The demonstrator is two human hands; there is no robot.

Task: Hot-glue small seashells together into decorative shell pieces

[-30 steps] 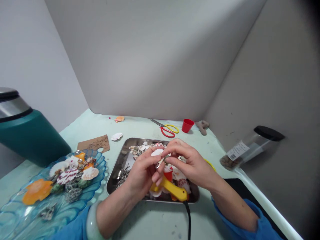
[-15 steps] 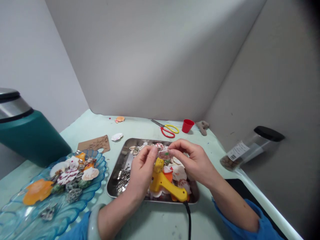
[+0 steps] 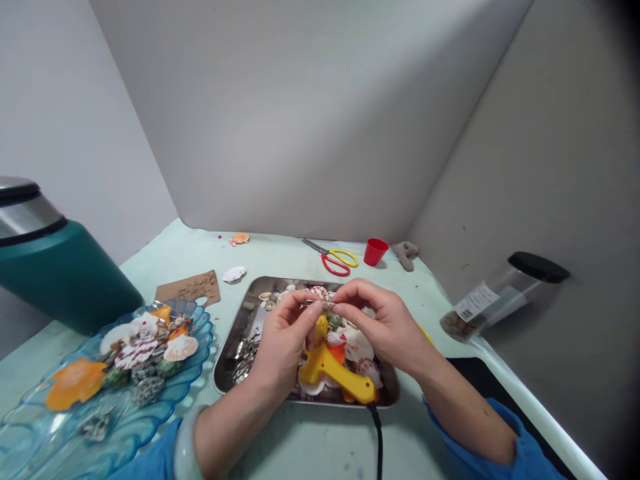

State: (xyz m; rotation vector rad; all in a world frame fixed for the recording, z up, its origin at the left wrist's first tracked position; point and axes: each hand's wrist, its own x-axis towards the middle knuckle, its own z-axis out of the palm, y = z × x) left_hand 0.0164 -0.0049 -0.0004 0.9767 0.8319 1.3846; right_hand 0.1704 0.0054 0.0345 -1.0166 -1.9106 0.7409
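Note:
My left hand (image 3: 283, 337) and my right hand (image 3: 383, 327) meet over a metal tray (image 3: 223, 357), fingertips pinched. Between them is a small translucent piece (image 3: 327, 306) with a hint of green, mostly covered by fingers; its kind is not clear. Just below the hands, a yellow hot glue gun (image 3: 345, 379) lies across the tray on top of seashells (image 3: 357, 345). Its black cord (image 3: 377, 433) hangs over the front edge. Small metal pieces (image 3: 246, 357) fill the tray's left side, next to my left wrist.
A blue glass dish (image 3: 200, 353) of shells and stones stands left, beside a teal bottle (image 3: 70, 273). Behind the tray lie scissors (image 3: 335, 263), a red cup (image 3: 375, 252), a white shell (image 3: 234, 274) and brown card (image 3: 187, 287). A clear jar (image 3: 500, 300) is at right.
Both hands have drawn closer together and the fingertips now nearly touch. The translucent piece, plainer to see before, is now mostly covered. The glue gun has not visibly moved.

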